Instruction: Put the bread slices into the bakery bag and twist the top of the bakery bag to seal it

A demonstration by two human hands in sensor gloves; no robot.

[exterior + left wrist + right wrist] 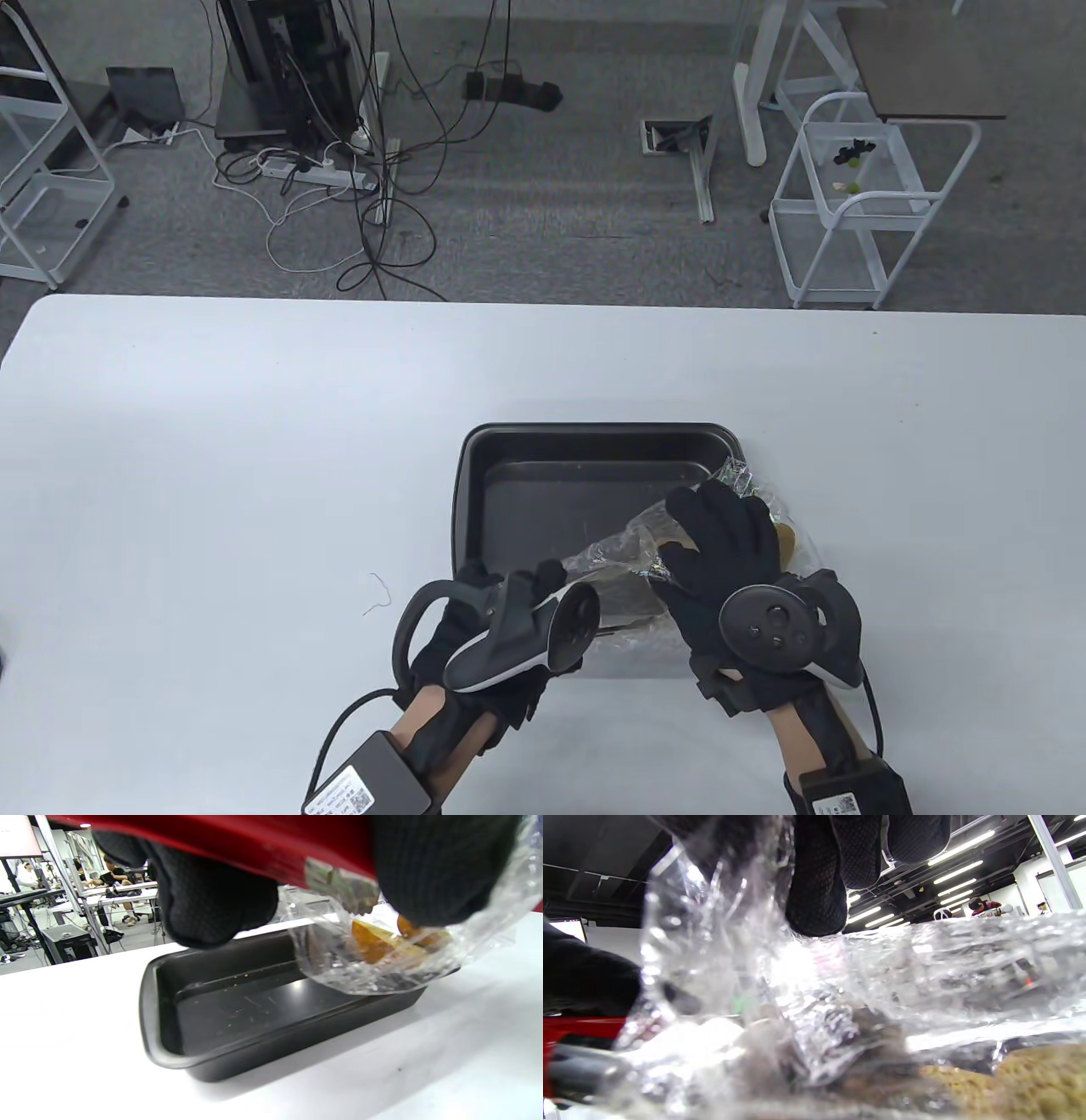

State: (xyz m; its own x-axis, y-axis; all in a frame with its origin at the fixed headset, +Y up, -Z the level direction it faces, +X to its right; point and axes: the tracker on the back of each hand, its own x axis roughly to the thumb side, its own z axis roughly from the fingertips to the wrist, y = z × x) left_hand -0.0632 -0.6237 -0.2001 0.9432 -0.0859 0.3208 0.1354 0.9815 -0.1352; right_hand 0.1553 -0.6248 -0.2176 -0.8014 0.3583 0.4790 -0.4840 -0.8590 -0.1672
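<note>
In the table view, a black baking tray (484, 475) is seen on the white worktop (212, 441). A clear bakery bag (624, 552) is held over the near right part of the tray. The right hand (721, 543) is laid on top of the bag with its fingers spread and mostly straight, so its grip is loose and flat on the plastic. A bit of brown bread (787, 540) is seen in the bag, just past the right hand, at the right edge of the tray. The left hand (501, 611) is seen at the near left end of the bag, and the bag's thin end is pinched by its fingers. A tracker (768, 626) is strapped on the back of each hand. A small dark thread (377, 594) lies on the worktop, left of the left hand. In the left wrist view, the tray (220, 1014) is seen from low down, with little crumbs on its floor. The bag (382, 959) is hung over the tray's far right corner, and golden bread slices (373, 944) are seen inside it. The plastic is gripped by the gloved fingers (437, 870) at the top of the view. In the right wrist view, crinkled shiny plastic (840, 993) fills most of the view. Gloved fingers (816, 887) are pressed down on it from above, and brown bread (1022, 1077) is seen at the bottom right, inside the bag.
</note>
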